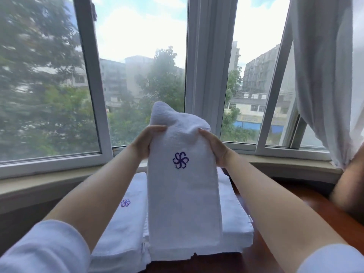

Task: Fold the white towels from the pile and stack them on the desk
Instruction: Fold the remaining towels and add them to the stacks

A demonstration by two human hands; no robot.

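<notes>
Above stacked towels [234, 219] on desk [307, 209]: both hands [182, 142] gripping seemingly folded towel [183, 194]

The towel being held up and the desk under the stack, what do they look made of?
Held towel: looks like white cotton terry, matte with a nubby pile and a stitched purple logo. Desk: seemingly wood or veneer, reddish-brown with a glossy sheen.

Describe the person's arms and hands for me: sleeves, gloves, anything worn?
Both forearms are bare below white sleeves pushed up near the elbows. The left hand and right hand wear no gloves. No rings, watch or bracelet show in this view.
</notes>
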